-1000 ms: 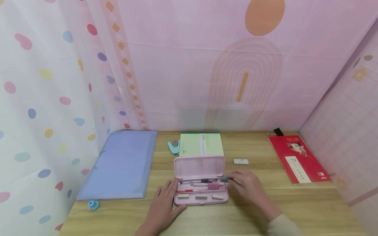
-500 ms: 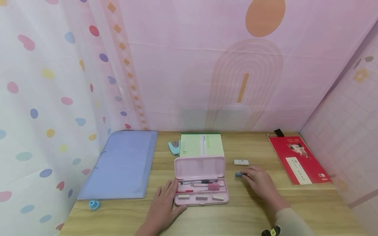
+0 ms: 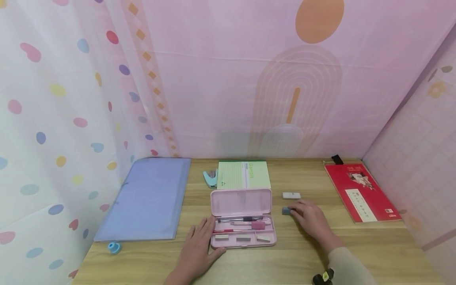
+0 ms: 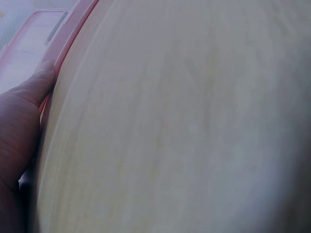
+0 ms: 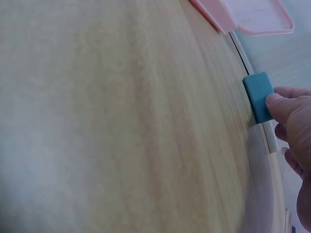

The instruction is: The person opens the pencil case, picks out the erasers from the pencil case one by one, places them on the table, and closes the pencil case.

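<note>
A pink pencil case point(image 3: 240, 203) lies with its lid raised in the head view, several pens point(image 3: 242, 230) and small pale blocks point(image 3: 243, 238) inside. My left hand point(image 3: 196, 253) rests against its left side, fingers extended and thumb at the front edge; the left wrist view shows that thumb point(image 4: 41, 80) along the pink rim. Right of the case, my right hand point(image 3: 312, 221) pinches a blue-green eraser point(image 5: 259, 97) between thumb and fingers, close over the tabletop. Just behind it lies a white eraser point(image 3: 291, 195).
Behind the case are a green notepad point(image 3: 235, 174) and a light-blue stapler point(image 3: 211, 181). A blue folder point(image 3: 144, 202) covers the left side, with a small blue object point(image 3: 114, 247) near it. On the right lie a red booklet point(image 3: 360, 194) and a black binder clip point(image 3: 337, 159).
My right hand has carried the blue-green eraser from the case's right edge rightward to a spot in front of the white eraser. The left hand stays in place.
</note>
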The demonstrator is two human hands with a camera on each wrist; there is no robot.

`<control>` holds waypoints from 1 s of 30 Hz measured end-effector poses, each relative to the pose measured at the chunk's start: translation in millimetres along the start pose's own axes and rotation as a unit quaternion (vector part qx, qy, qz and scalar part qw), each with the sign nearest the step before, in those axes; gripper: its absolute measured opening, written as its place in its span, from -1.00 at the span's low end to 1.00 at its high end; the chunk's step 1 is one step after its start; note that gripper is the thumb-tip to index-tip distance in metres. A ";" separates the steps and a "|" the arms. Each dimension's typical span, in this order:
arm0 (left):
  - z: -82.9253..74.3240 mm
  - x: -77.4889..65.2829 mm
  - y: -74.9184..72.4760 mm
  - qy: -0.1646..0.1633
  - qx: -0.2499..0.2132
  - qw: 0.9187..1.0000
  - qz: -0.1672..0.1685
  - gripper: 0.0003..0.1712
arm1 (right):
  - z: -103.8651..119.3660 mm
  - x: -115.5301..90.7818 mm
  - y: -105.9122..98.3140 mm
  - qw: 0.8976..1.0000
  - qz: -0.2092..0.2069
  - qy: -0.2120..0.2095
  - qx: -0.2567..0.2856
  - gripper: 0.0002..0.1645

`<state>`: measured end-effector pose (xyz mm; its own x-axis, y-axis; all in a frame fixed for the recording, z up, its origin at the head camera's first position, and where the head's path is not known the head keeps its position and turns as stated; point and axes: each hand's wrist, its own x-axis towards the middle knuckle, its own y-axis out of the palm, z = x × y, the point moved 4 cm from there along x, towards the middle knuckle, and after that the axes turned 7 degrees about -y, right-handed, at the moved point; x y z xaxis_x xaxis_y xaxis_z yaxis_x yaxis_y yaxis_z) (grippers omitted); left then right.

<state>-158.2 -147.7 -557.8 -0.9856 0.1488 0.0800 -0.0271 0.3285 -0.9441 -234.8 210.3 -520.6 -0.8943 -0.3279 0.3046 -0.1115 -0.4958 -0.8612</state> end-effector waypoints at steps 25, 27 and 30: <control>-0.6 -0.5 -0.8 0.001 -0.006 1.000 -0.001 0.16 | 0.6 2.7 14.4 1.000 0.016 -0.005 -0.002 -0.65; -0.3 -0.3 -0.3 0.001 -0.005 1.000 0.000 0.15 | 0.5 2.3 14.9 1.000 0.015 -0.004 -0.002 -0.64; -0.1 0.1 0.2 0.002 -0.004 1.000 0.001 0.15 | 2.0 1.4 14.3 1.000 0.014 0.003 0.001 -0.60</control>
<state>-158.2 -147.5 -558.0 -0.9850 0.1533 0.0791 -0.0235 0.3347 -0.9420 -236.8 201.1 -531.6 -0.8993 -0.3379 0.2778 -0.0853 -0.4873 -0.8690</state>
